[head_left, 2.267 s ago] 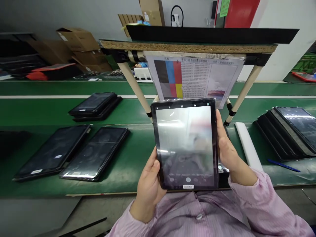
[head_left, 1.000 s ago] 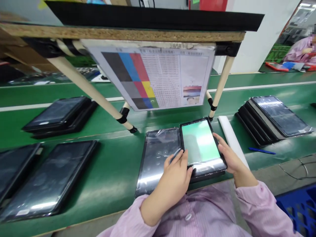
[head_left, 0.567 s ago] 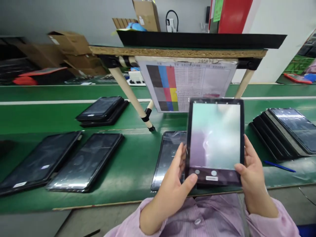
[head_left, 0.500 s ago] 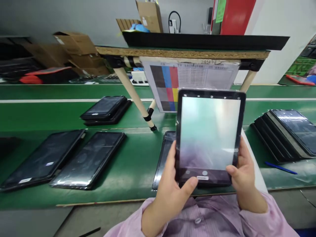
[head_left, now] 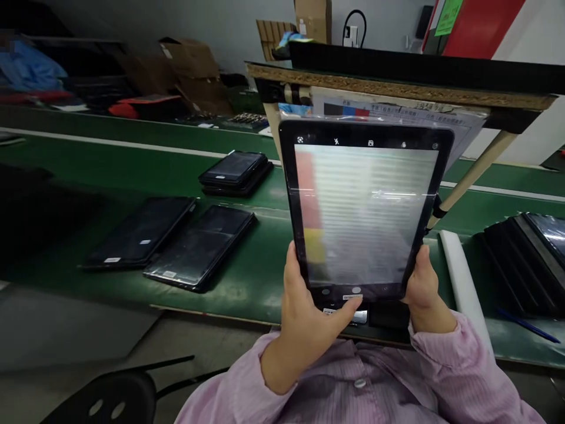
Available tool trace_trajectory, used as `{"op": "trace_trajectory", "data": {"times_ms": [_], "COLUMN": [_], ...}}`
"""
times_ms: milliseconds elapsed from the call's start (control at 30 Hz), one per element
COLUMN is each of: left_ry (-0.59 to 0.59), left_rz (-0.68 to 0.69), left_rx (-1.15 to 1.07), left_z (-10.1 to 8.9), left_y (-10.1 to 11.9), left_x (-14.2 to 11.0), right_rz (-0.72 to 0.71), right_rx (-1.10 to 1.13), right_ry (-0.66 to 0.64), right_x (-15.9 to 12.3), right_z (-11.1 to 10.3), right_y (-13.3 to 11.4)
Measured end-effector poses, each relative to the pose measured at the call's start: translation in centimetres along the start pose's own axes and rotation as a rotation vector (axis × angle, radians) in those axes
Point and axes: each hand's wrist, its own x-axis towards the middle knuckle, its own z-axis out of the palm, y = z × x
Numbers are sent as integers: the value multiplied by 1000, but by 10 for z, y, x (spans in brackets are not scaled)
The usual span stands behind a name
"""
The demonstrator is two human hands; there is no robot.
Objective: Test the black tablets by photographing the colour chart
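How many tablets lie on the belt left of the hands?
4: a stack of two behind, a single tablet and another in front; the stack or shadow may hide more.

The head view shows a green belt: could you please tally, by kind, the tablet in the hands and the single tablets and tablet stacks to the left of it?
Held tablet: 1
Single tablets: 2
Tablet stack: 1
Total: 4

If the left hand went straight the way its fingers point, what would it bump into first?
The left hand already touches the tablet it holds; beyond that, perhaps the colour chart, depth unclear.
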Motion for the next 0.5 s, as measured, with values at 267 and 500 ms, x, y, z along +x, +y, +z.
{"op": "trace_trajectory", "data": {"times_ms": [267,500], "left_ry": [41,-2], "left_rz": [3,0], "left_rx": [68,30], "left_z": [4,1], "left_y": [-4,-7], "left_x": [-3,-2], "right_rz": [-41,-65], "right_rx": [12,-92], "right_ry": [25,-5], "right_x": [-4,-7], "right_z": [-2,6], "right_y": [9,1]}}
